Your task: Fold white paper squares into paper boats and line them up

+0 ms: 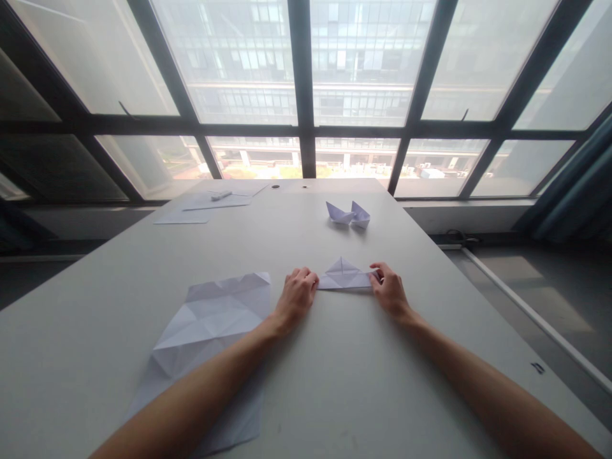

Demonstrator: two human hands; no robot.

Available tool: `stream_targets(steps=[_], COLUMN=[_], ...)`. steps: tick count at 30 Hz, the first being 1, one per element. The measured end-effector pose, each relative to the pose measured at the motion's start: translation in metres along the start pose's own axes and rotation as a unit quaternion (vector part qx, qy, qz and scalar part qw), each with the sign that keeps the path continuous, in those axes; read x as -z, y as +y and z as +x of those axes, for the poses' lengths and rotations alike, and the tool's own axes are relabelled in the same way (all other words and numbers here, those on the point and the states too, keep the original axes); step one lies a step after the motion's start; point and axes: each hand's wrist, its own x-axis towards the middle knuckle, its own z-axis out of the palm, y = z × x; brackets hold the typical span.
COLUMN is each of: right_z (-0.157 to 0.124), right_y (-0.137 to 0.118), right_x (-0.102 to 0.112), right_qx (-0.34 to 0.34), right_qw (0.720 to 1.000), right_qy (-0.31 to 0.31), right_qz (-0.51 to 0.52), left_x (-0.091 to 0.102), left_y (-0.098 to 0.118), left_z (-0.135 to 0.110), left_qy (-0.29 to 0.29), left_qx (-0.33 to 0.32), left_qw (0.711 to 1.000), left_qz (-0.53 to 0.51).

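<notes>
A folded white paper boat [342, 279] lies on the table between my hands, its pointed peak toward the window and its long band flat in front. My left hand [297, 290] has its fingers curled over the boat's left end. At the opposite end, my right hand [387, 290] pinches the tip between thumb and fingers. Both tips of the boat are partly hidden by my fingers. A creased, unfolded sheet of paper [215, 312] lies partly beneath my left forearm.
Two connected folded paper shapes [348, 215] stand farther back on the white table [306, 395]. Flat paper sheets [191, 213] lie at the far left, with a small white object [221, 196] on top. Large windows rise behind the table, and a small dark mark [537, 368] sits near the right edge.
</notes>
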Motion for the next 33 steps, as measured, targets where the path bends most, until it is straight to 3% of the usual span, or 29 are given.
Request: stream_targets(steps=[5, 12, 18, 29, 33], right_z=[-0.001, 0.0, 0.001, 0.002, 0.002], right_y=[-0.001, 0.002, 0.005, -0.001, 0.001], right_x=[0.0, 0.0, 0.0, 0.004, 0.004], right_qx=[0.0, 0.019, -0.013, 0.042, 0.018], right_qw=[1.0, 1.0, 1.0, 0.999, 0.999], right_qy=[-0.013, 0.005, 0.003, -0.007, -0.035], right_qz=[0.015, -0.008, 0.005, 0.021, 0.015], left_x=[-0.004, 0.0, 0.002, 0.002, 0.001], left_y=[-0.004, 0.007, 0.011, 0.01, 0.01], left_z=[0.0, -0.005, -0.004, -0.004, -0.004], left_qy=[-0.034, -0.043, -0.059, -0.054, -0.05], left_qx=[-0.083, -0.055, -0.053, -0.04, -0.031], left_qw=[0.989, 0.996, 0.997, 0.997, 0.997], left_qz=[-0.121, -0.053, -0.014, -0.036, -0.056])
